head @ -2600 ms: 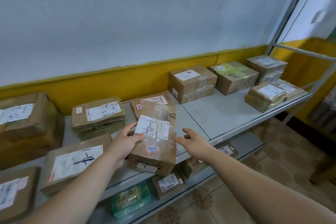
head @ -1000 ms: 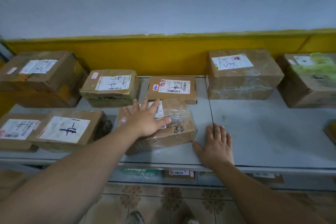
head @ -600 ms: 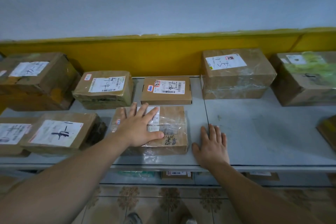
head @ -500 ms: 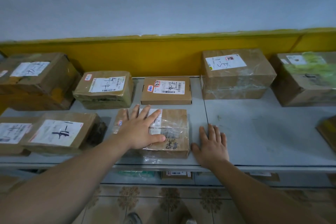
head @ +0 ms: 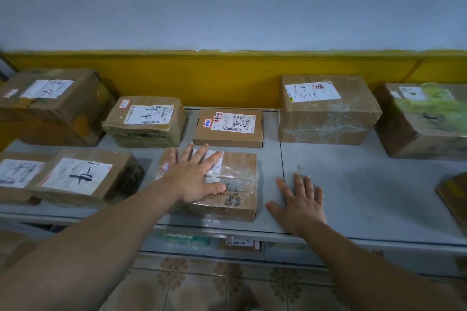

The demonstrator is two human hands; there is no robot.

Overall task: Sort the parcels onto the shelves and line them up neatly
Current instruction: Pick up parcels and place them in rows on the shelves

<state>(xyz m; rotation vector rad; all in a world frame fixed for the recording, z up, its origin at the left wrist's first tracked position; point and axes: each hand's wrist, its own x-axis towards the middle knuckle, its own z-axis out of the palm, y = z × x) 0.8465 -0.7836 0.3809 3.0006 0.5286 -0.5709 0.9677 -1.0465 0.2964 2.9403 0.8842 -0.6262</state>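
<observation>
Head view, left hand [head: 193, 179] flat on parcel [head: 237, 184], right hand [head: 299, 201] beside it

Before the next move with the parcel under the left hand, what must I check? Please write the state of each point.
1. Left hand flat on the taped parcel: ok.
2. Right hand flat on the shelf, clear of the parcel: ok.
3. Parcel wholly on the shelf: ok.
4. Parcel square with the flat box behind: ok.
5. Front level with the left neighbour parcel: cannot tell.
</observation>
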